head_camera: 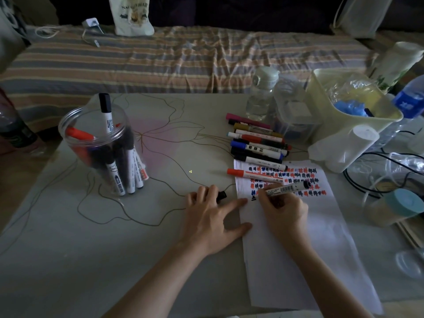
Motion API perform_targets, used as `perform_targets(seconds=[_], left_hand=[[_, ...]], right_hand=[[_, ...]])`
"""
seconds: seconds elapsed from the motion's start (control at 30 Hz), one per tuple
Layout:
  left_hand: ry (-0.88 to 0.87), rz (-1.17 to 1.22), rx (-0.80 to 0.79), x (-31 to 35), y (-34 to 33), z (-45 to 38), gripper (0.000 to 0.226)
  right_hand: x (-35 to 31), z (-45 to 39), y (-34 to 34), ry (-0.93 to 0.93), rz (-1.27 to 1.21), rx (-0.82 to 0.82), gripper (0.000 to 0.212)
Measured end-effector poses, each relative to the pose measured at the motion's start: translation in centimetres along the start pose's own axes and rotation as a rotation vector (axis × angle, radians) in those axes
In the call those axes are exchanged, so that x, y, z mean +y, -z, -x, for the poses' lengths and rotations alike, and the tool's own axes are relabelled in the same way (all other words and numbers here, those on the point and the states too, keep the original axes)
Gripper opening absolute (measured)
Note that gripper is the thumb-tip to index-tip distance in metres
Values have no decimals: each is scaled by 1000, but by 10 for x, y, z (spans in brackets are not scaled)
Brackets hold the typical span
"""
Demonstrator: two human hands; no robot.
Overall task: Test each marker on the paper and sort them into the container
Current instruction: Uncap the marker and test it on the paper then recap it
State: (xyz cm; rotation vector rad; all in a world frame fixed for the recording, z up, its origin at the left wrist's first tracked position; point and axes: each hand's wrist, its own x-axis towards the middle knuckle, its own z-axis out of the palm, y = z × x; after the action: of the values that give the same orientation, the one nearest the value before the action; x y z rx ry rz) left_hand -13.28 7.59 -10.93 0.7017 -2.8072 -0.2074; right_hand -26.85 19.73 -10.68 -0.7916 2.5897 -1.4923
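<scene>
My right hand [283, 208] grips a white-bodied black marker [286, 188] with its tip down on the white paper [298, 249], beside a fresh black mark. Rows of red, blue and black test marks fill the paper's top. My left hand [212, 213] lies on the table with its index finger and thumb reaching onto the paper's left edge, and a black marker cap [221, 195] is tucked between its fingers. A clear plastic jar [101, 145] at the left holds several markers. A pile of untested markers [257, 143] lies above the paper, an orange one [254, 176] on its top edge.
A water bottle [261, 97], a clear box [296, 118] and a pale bin [351, 106] with blue gloves crowd the right rear. Cables [376, 177] and a blue-lidded jar [397, 207] lie at the right. A striped bed [172, 63] runs behind the table.
</scene>
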Motion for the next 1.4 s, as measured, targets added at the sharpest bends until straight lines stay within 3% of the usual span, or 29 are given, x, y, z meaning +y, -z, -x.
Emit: perform_targets(seconds=[0.43, 0.63, 0.8, 0.97, 1.07, 1.23, 1.4], left_hand=[[-14, -5, 15, -3, -5, 0, 61], [29, 53, -12, -3, 0, -2, 58], [322, 534, 12, 1, 18, -3, 42], [393, 873, 116, 12, 79, -1, 23], [544, 1177, 215, 24, 103, 13, 13], [804, 1605, 359, 35, 95, 51, 12], [924, 1823, 311, 44, 93, 54, 14]], right_hand=[[0, 1, -2, 24, -9, 8, 25], [-3, -4, 7, -136, -211, 55, 24], [-26, -5, 18, -255, -332, -59, 30], [-68, -10, 40, -248, -399, -71, 16], [-89, 8, 47, -263, -479, -126, 16], [-102, 56, 46, -377, -609, -217, 18], [-118, 73, 51, -442, -690, -210, 28]])
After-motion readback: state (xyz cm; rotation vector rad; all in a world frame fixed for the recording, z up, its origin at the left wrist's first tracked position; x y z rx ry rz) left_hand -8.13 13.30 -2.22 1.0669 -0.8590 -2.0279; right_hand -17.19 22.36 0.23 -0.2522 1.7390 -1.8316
